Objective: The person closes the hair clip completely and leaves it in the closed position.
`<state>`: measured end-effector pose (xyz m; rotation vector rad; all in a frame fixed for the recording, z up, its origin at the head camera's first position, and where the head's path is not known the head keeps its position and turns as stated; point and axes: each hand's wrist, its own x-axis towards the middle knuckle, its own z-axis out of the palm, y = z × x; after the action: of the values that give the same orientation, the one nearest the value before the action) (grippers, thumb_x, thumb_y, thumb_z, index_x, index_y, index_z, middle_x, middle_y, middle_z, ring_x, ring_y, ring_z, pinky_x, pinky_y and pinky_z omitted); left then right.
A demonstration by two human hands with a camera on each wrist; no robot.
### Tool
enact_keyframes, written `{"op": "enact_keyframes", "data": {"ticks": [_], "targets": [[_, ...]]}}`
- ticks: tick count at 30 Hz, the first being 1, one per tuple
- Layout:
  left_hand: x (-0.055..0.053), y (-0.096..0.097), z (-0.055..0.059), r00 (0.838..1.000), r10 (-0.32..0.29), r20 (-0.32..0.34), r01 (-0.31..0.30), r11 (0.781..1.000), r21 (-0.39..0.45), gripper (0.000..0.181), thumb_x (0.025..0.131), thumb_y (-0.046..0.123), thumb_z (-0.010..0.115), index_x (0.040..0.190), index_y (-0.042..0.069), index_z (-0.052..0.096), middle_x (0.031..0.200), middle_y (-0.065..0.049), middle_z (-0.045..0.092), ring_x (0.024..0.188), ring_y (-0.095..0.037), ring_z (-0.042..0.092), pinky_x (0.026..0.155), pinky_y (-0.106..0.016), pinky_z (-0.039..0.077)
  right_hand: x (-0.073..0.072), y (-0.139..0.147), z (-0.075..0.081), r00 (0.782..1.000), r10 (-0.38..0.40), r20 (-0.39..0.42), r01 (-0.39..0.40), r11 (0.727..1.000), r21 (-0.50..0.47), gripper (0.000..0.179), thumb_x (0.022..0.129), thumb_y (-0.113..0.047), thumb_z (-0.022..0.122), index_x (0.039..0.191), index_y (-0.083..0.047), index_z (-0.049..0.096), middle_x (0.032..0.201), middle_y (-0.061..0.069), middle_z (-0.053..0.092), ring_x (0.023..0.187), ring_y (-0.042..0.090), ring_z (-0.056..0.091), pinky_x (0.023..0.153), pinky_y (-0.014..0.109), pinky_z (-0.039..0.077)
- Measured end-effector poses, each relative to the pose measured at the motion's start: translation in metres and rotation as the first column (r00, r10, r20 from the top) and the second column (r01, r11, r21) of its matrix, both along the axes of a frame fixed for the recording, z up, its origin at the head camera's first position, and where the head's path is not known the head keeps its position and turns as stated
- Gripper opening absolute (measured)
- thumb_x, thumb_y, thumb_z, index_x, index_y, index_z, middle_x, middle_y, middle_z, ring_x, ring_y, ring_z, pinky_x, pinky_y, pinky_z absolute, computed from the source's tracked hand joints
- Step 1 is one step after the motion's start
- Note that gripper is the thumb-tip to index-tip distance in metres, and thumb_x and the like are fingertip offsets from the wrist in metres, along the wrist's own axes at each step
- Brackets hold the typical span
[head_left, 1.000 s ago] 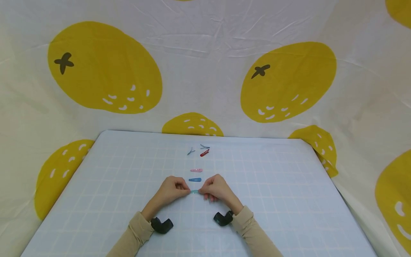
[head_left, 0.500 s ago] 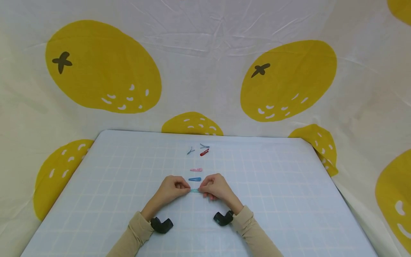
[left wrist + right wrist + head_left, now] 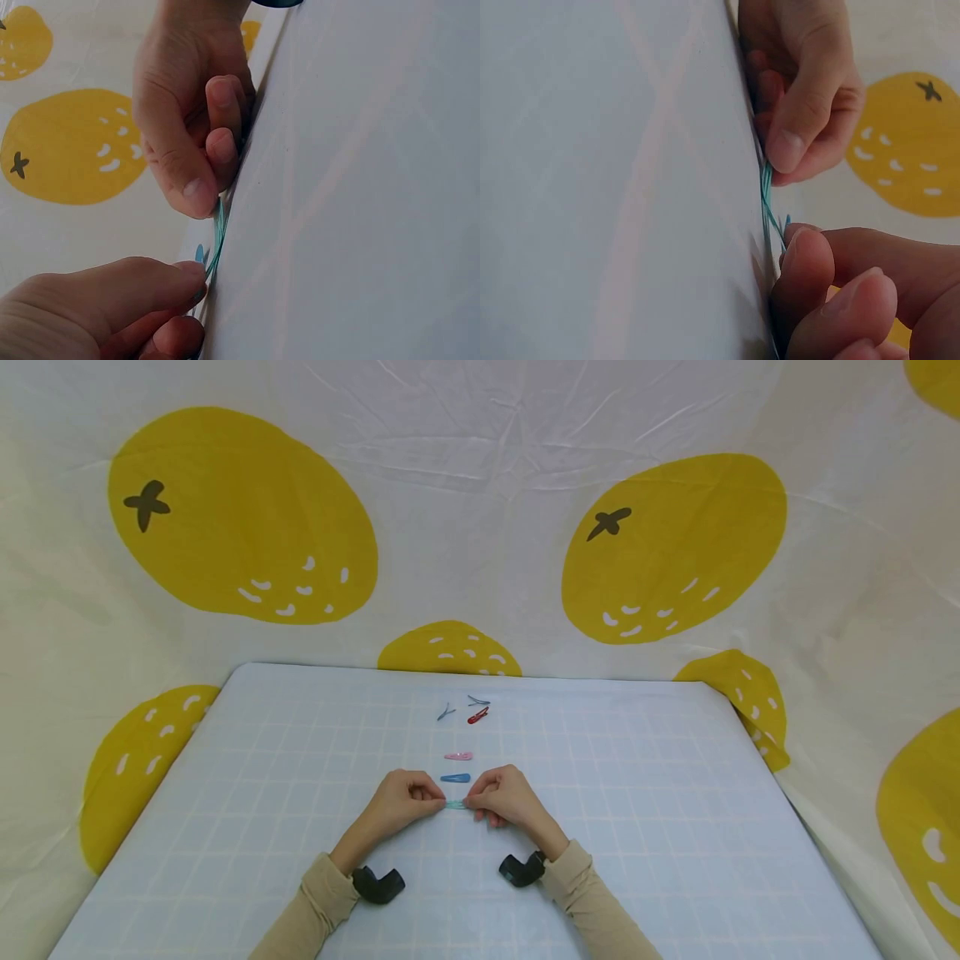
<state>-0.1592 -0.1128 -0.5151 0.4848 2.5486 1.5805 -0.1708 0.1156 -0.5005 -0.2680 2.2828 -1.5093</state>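
Low over the table, a teal snap hair clip (image 3: 455,805) is stretched between my two hands. My left hand (image 3: 405,797) pinches its left end between thumb and fingers. From the other side, my right hand (image 3: 510,802) pinches the right end. In the left wrist view the thin strips of the clip (image 3: 218,232) show between the fingertips. Seen from the right wrist, those strips (image 3: 766,191) stand slightly apart near my right fingers. The clip's ends are hidden under the fingertips. A blue snap clip (image 3: 455,778) lies just beyond my hands.
Farther back lie a pink snap clip (image 3: 459,757), a red snap clip (image 3: 478,716) and two thin grey-blue clips, one on the left (image 3: 446,712) and one on the right (image 3: 478,701). A pale gridded cloth covers the table (image 3: 675,827). A fruit-print curtain (image 3: 465,552) hangs behind.
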Motion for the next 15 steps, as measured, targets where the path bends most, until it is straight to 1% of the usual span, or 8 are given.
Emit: {"op": "enact_keyframes", "data": {"ticks": [15], "targets": [[-0.0005,0.0000,-0.0029,1.000,0.009,-0.007,-0.009,1.000,-0.018,0.010,0.083,0.014,0.080,0.077,0.020,0.075,0.063,0.005,0.056,0.056,-0.013,0.050,0.053,-0.025,0.040,0.0005,-0.0002,0.0009,1.000,-0.008,0.010,0.008,1.000,-0.020,0.011,0.085,-0.013,0.077,0.079,-0.006,0.072,0.055,0.004,0.063,0.036,0.010,0.045,0.038,0.021,0.035]]}}
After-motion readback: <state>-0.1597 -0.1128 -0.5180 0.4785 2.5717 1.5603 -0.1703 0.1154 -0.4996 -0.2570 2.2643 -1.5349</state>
